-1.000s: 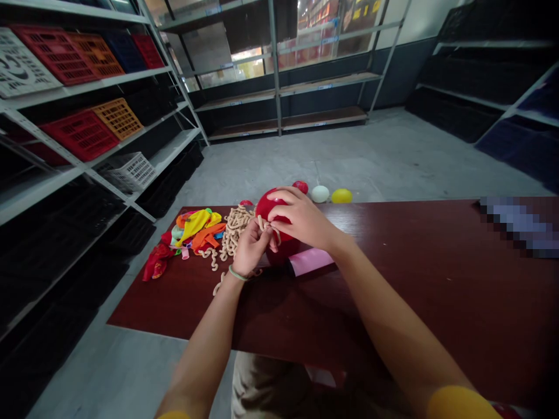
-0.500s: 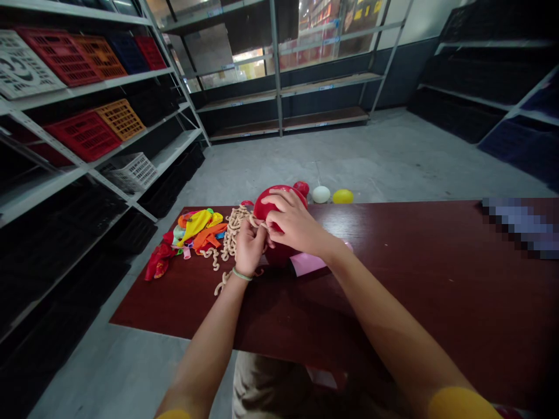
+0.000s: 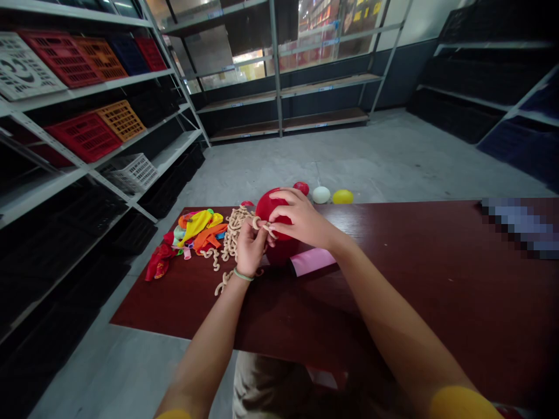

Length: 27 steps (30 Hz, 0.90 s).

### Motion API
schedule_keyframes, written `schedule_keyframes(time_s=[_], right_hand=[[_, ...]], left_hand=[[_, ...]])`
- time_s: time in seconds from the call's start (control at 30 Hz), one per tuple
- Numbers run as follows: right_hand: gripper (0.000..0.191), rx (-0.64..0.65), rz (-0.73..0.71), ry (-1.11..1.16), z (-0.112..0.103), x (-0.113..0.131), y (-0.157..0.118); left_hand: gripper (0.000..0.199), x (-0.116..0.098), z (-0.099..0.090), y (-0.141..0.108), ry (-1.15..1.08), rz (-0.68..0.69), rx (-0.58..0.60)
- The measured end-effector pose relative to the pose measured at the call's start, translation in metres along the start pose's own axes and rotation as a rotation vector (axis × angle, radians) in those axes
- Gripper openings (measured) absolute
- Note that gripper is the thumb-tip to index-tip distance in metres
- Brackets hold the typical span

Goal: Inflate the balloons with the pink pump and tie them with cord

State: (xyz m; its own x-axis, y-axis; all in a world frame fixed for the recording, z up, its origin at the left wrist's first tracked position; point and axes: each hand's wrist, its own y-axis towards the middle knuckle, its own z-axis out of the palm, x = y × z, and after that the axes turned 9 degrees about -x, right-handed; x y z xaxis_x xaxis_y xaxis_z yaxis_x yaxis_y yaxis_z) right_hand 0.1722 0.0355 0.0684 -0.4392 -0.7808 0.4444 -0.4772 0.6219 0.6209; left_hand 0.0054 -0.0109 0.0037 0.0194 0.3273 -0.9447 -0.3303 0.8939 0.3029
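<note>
Above dark red table [image 3: 393, 279], pinching beige curl [image 3: 256, 223] in left hand [image 3: 250, 250], touching it with right hand [image 3: 301, 221], grasp unclear. Just right, pink cylinder [image 3: 311, 262]. Behind curl, red balloon [image 3: 283, 248]. Leftward, heap of beige curls [image 3: 233, 230], limp balloons [image 3: 198, 226]. Past table, pale balloon [image 3: 321, 195], yellow balloon [image 3: 343, 196].

I've got a deep red balloon [image 3: 282, 251] mid-feed, with a pink tube [image 3: 312, 262] at its four o'clock, beige curly pieces [image 3: 232, 241] at nine and, past those, limp balloons [image 3: 197, 226] in yellow, orange, red and pale green. At its two o'clock I read a mint-white balloon [image 3: 321, 195] and a yellow balloon [image 3: 343, 197], the floor [image 3: 371, 151] behind them grey, the table [image 3: 414, 279] dark red-brown. Up at ten o'clock I see crates [image 3: 82, 137] in white, red, orange and navy, several patterned with cut-out slots, while a wristband [image 3: 243, 274] at eight is pale green.
</note>
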Motion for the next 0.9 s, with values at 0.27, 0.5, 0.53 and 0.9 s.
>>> schedule_keyframes(time_s=[0.27,0.5,0.53,0.9], right_hand=[[0.015,-0.003,-0.048,-0.036,0.006,-0.008,-0.001],[0.009,-0.030,-0.075,-0.180,0.002,0.001,0.001],[0.008,-0.034,-0.089,-0.209,0.002,0.002,0.001],[0.017,-0.051,-0.242,-0.432,0.013,0.015,0.002]], left_hand=[[0.021,0.003,-0.004,0.003,0.030,0.044,0.018],[0.023,-0.002,-0.006,0.005,0.244,0.169,-0.075],[0.023,-0.001,-0.006,0.005,0.258,0.169,-0.095],[0.027,0.002,-0.018,0.016,0.329,0.188,-0.298]])
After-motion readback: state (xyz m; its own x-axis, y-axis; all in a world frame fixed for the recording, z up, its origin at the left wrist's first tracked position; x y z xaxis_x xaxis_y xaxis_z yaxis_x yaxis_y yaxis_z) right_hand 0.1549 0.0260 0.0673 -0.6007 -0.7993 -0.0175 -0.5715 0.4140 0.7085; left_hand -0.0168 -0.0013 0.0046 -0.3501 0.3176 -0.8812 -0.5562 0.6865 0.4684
